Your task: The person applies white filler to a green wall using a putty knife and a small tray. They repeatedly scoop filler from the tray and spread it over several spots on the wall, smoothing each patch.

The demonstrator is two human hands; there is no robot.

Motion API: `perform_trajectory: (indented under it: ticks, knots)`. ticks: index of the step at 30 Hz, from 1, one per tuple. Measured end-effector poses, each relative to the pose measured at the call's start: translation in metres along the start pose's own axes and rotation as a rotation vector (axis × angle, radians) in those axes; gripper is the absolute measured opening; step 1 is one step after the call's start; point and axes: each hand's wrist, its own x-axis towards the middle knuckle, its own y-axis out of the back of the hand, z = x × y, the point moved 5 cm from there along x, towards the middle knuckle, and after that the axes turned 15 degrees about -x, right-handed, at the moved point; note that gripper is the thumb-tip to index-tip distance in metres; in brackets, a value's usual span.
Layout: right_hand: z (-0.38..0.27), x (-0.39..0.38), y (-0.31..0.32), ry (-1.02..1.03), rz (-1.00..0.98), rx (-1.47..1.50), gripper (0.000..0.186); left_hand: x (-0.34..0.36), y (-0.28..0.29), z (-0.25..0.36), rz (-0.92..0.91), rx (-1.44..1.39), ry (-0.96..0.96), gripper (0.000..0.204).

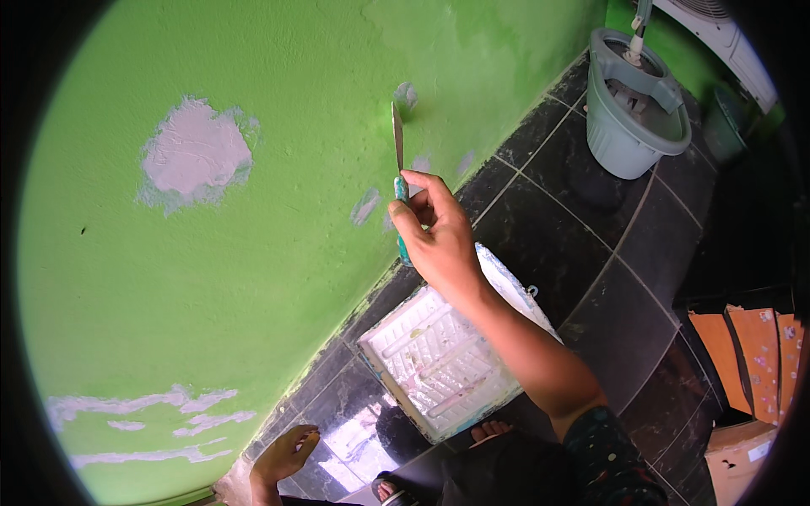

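Observation:
My right hand (434, 236) is raised and grips a putty knife (398, 160) by its teal handle. The thin metal blade points up, close to the green wall (287, 253). A large white filler patch (196, 156) sits on the wall to the left, and small grey-white dabs (368, 205) lie near the blade. My left hand (287, 454) is low, near the foot of the wall, with loosely spread fingers holding nothing. A white paint tray (439, 363) lies on the dark tiled floor below my right forearm.
A grey mop bucket (629, 114) with a mop handle stands on the floor at the upper right. Orange cardboard boxes (751, 354) sit at the right edge. White streaks (143, 405) mark the wall's lower left. My foot (489, 432) shows near the tray.

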Motion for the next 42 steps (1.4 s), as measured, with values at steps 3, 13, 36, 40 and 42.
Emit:
perform_trajectory:
  ticks: [3, 13, 36, 40, 42]
  knots:
    - [0.015, 0.004, 0.014, -0.071, 0.042, 0.031, 0.038, 0.001, -0.001, -0.001, -0.020, -0.022, 0.004, 0.045]
    - [-0.042, 0.025, 0.036, 0.099, 0.182, 0.065, 0.041, 0.000, 0.004, -0.006, 0.005, 0.012, 0.009, 0.047]
    - [-0.076, 0.077, -0.006, 0.315, 0.327, -0.110, 0.040, 0.007, 0.002, -0.002, -0.023, 0.013, 0.018, 0.048]
    - [-0.076, 0.049, -0.022, 0.340, 0.220, -0.095, 0.041, 0.007, 0.003, -0.008, -0.006, 0.017, 0.036, 0.047]
    - [-0.077, 0.036, -0.014, 0.314, 0.203, -0.003, 0.040, 0.006, 0.003, -0.006, -0.001, 0.015, 0.038, 0.047]
